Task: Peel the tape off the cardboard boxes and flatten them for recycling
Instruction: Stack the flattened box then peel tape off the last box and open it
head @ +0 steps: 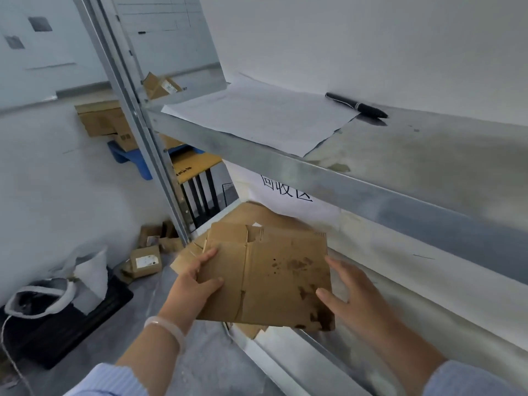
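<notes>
A flattened brown cardboard box (pixel 274 278), stained with dark spots, is held level at the front of the lower shelf of a metal rack. My left hand (pixel 197 284) grips its left edge, thumb on top and fingers underneath. My right hand (pixel 354 298) is at its right edge with the fingers straight and the thumb touching the stained corner. More flattened cardboard (pixel 257 217) lies on the lower shelf under and behind it.
The upper steel shelf (pixel 400 155) carries a white paper sheet (pixel 263 115) and a black pen (pixel 357 105). A rack post (pixel 160 155) stands at left. Small taped boxes (pixel 145 261) lie on the floor beside a white bag (pixel 57 284) and a black tray. Further boxes sit on a blue pallet (pixel 128 155).
</notes>
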Action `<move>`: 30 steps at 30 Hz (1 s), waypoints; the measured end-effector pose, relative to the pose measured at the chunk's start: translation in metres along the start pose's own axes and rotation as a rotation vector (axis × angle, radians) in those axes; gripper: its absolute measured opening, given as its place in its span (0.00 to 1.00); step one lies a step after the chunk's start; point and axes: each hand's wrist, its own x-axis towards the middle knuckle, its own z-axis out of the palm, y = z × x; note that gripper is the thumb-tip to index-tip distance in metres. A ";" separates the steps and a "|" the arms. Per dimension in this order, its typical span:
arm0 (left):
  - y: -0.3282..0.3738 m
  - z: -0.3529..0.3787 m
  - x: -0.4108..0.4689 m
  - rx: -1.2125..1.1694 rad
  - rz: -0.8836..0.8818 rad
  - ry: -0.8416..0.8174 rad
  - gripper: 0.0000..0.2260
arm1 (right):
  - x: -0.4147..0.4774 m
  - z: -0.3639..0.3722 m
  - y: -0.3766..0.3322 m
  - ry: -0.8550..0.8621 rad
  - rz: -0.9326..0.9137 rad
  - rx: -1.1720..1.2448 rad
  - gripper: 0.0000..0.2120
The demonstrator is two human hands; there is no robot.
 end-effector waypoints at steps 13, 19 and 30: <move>-0.002 -0.022 0.213 0.295 0.176 -0.415 0.25 | 0.075 0.092 -0.053 0.168 0.319 -0.050 0.36; -0.007 0.001 0.228 0.971 0.640 -0.346 0.27 | 0.074 0.120 -0.073 0.216 0.451 -0.106 0.35; -0.045 0.047 0.231 1.263 0.932 -0.686 0.40 | 0.086 0.140 -0.094 0.262 0.490 -0.226 0.35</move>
